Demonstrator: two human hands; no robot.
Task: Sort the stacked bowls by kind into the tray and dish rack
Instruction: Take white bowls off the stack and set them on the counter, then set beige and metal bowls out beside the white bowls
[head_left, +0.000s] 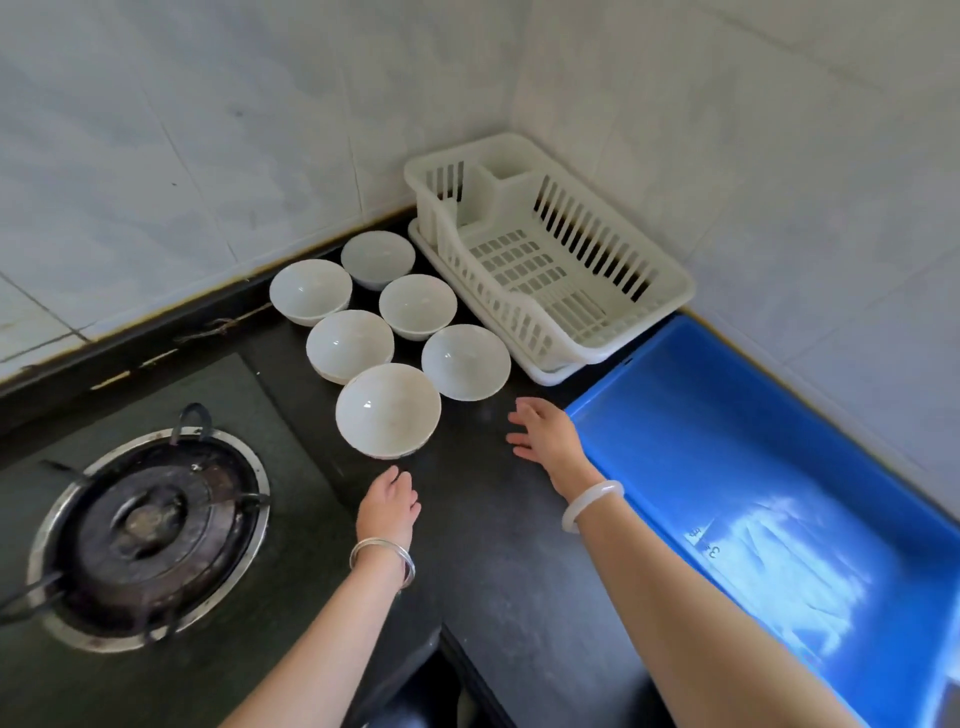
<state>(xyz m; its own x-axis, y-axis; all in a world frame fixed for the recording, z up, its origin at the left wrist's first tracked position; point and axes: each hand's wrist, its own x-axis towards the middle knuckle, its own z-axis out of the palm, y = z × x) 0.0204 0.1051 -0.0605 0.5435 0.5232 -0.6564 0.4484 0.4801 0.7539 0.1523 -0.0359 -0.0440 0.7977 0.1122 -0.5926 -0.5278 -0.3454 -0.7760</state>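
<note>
Several white bowls stand in two rows on the black counter; some look like stacks of nested bowls. The nearest bowl is the largest in view, and another bowl sits to its right. A white slatted dish rack stands empty in the corner behind them. A blue tray lies empty along the right wall. My left hand hovers just in front of the nearest bowl, fingers loosely curled, holding nothing. My right hand is spread above the counter between the bowls and the tray, also holding nothing.
A gas burner with a metal ring is set into the counter at the left. Tiled walls close off the back and right. The black counter has an edge near the bottom middle.
</note>
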